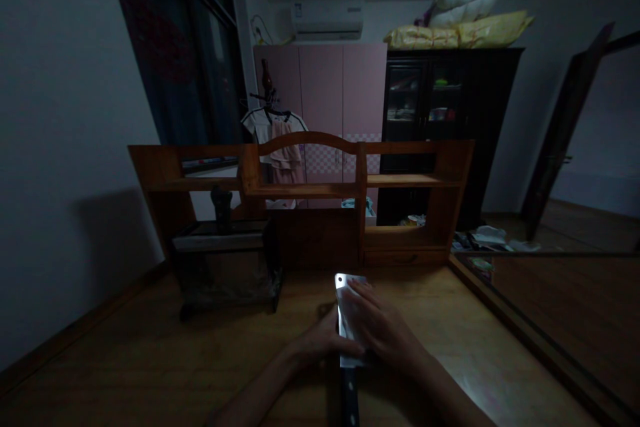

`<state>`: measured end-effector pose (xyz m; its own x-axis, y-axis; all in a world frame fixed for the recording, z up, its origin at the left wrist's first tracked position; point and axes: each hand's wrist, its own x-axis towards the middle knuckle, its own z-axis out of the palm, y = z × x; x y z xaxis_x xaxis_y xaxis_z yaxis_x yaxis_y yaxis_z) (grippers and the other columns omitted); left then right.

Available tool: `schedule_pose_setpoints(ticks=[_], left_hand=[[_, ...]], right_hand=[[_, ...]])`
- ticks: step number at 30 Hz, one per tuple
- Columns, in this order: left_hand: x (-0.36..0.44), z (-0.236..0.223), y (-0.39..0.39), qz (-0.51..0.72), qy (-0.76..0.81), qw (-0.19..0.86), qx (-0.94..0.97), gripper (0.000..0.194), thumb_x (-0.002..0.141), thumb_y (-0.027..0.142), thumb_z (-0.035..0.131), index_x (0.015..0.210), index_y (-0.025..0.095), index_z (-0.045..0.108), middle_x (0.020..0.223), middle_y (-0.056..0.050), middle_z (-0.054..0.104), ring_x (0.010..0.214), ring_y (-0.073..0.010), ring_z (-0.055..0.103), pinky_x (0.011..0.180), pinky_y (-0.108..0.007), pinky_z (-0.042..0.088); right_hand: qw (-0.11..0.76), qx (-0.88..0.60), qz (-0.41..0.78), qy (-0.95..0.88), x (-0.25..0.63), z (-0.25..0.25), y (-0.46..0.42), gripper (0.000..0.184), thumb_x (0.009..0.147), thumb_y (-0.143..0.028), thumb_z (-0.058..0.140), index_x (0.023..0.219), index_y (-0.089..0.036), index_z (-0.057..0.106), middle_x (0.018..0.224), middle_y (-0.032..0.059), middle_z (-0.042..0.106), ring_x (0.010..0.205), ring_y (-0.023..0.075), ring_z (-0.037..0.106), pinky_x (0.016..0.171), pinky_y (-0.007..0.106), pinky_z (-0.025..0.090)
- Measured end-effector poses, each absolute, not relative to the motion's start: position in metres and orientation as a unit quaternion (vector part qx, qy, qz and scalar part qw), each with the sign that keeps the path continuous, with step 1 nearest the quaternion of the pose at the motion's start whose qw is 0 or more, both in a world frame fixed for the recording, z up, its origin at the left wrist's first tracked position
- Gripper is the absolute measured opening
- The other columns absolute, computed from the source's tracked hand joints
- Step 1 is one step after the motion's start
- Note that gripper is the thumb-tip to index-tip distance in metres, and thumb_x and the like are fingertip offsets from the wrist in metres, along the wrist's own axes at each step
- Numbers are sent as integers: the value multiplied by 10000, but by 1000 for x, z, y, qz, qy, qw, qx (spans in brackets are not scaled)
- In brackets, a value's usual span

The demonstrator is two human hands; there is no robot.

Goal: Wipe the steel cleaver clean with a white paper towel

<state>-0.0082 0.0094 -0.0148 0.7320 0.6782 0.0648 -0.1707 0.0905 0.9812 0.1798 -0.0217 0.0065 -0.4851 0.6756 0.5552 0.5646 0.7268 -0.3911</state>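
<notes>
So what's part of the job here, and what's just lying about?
In the job:
- broad black-handled steel cleaver, in hand
- dark boxy stand, only perhaps

Just about:
- brown wooden shelf unit
- white wall-mounted air conditioner
- pink three-door wardrobe

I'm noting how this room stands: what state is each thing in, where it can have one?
Cleaver: held, handle toward the person
Left hand: gripping the cleaver, thumb across the blade
Right hand: laid over the blade
Drawer: shut
Pink wardrobe: doors shut
Dark cabinet: doors appear shut
Room door: open
Clothes: hanging
Air conditioner: on or off, cannot tell
</notes>
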Motion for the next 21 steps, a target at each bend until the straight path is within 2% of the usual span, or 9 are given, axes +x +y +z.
schedule_pose_setpoints(ticks=[4,11,13,15,18,21], left_hand=[[-7,-13,9,300,199,707,609,916,560,143,846,1348,214,385,1203,-92,608,1119,-289,571,926,-404,461],[-8,-16,12,276,215,704,618,897,585,122,815,1370,230,393,1111,-65,642,1060,-267,604,902,-385,480],[-8,-19,13,277,213,700,623,922,593,126,810,1393,235,367,1149,-77,629,1069,-274,599,912,-409,476],[-7,-21,15,294,201,692,628,973,585,137,817,1419,249,329,1277,-102,563,1150,-297,551,944,-440,459],[-7,-20,15,313,170,675,646,1033,561,142,832,1440,260,303,1466,-109,378,1317,-325,385,1034,-467,385],[-8,-15,13,301,155,665,666,1021,591,164,829,1454,257,291,1523,-103,281,1374,-325,293,1085,-473,322]], right_hand=[[334,-364,118,-861,174,5,-24,501,961,-287,396,1457,-292,319,1538,6,282,1417,218,248,1161,436,251],[292,-401,125,-859,170,6,-26,499,982,-378,340,1471,-321,259,1569,-24,165,1444,219,142,1175,472,169],[275,-405,125,-863,169,6,-26,504,987,-394,317,1478,-331,226,1575,-31,123,1449,217,107,1178,473,142],[261,-410,125,-865,167,5,-26,512,992,-404,289,1487,-341,171,1579,-41,77,1453,210,67,1181,474,104],[250,-417,127,-865,166,0,-24,534,997,-414,257,1494,-344,75,1582,-48,24,1454,200,7,1181,475,54],[252,-431,127,-857,167,-6,-19,549,994,-431,251,1493,-348,37,1582,-52,-10,1451,200,-38,1176,482,34]])
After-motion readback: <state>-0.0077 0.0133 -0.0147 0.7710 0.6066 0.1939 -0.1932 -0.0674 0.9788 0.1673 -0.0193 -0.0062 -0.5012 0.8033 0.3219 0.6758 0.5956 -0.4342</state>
